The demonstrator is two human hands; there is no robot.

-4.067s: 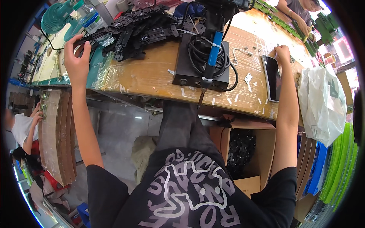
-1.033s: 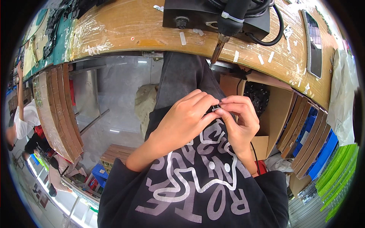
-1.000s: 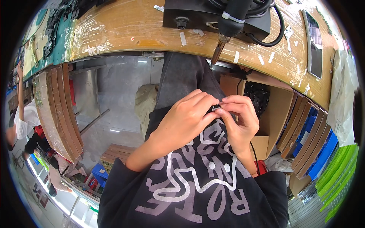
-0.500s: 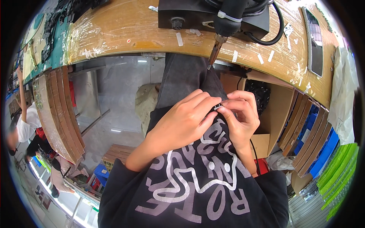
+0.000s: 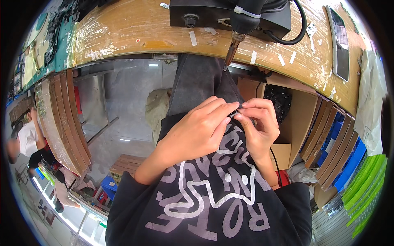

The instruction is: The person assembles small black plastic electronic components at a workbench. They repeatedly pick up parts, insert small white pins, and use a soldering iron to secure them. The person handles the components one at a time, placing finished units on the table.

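Observation:
Both hands meet over my lap around a small black part with a silvery edge [image 5: 233, 114]. My left hand [image 5: 201, 125] grips it from the left between thumb and fingers. From the right, my right hand [image 5: 259, 121] pinches the same part with thumb and index finger. The fingertips cover most of it, so its exact kind does not show. Just beyond the hands, a soldering iron [image 5: 233, 49] is fixed at the bench edge, its tip pointing down toward my legs.
A black box with a knob [image 5: 191, 20] stands on the wooden bench [image 5: 123, 41], with paper scraps around. A phone [image 5: 340, 45] lies at right. Below it, an open cardboard box [image 5: 303, 123] holds black parts [image 5: 279, 102]. Another person [image 5: 28, 137] works at far left.
My left thumb has shifted slightly, and the small part has turned a little between the fingers. At far left, the other person's arm has come down.

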